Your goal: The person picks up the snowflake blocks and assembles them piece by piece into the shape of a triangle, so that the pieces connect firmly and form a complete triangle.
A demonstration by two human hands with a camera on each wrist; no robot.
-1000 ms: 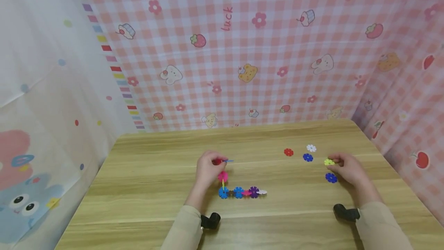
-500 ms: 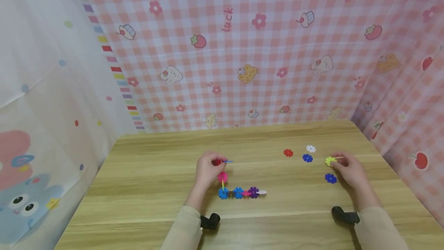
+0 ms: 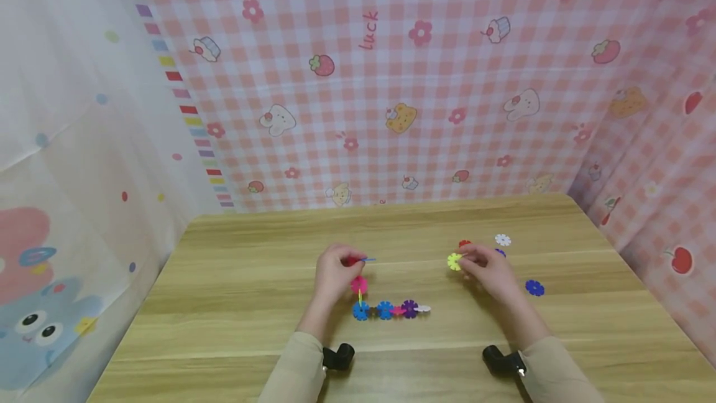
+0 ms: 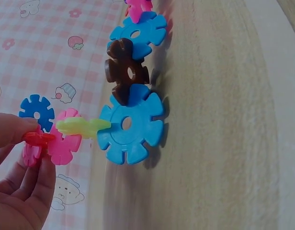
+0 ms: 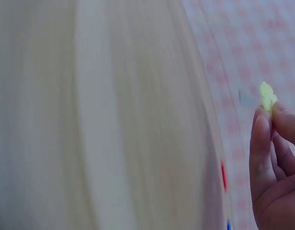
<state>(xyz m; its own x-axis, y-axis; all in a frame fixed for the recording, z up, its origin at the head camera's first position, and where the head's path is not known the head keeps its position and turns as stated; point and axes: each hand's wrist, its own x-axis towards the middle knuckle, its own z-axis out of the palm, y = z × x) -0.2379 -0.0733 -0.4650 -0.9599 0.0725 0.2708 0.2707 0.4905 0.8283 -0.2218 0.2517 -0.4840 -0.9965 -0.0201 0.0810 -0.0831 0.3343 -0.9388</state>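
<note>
My left hand (image 3: 334, 275) pinches the far end of an L-shaped chain of interlocking snowflake discs. In the left wrist view its thumb and fingers hold a red disc (image 4: 39, 139) and pink discs (image 4: 65, 143), with a dark blue disc (image 4: 36, 114) behind. From there a yellow-green disc (image 4: 83, 127) slots into a light blue disc (image 4: 133, 127), followed by a brown disc (image 4: 122, 72). The chain runs on to a purple disc (image 3: 410, 309) and a white end disc (image 3: 424, 308). My right hand (image 3: 492, 273) pinches a yellow snowflake disc (image 3: 454, 262), raised off the tabletop.
Loose discs lie on the wooden table (image 3: 252, 303) at the right: a red one (image 3: 464, 244) and a blue one (image 3: 500, 253) partly behind the right hand, a white one (image 3: 503, 239), and another blue one (image 3: 534, 288). A checked cloth (image 3: 335, 92) hangs behind.
My right hand has picked up the yellow disc and carried it left, now in front of the loose red and blue discs. The left hand and the chain stay where they were.
</note>
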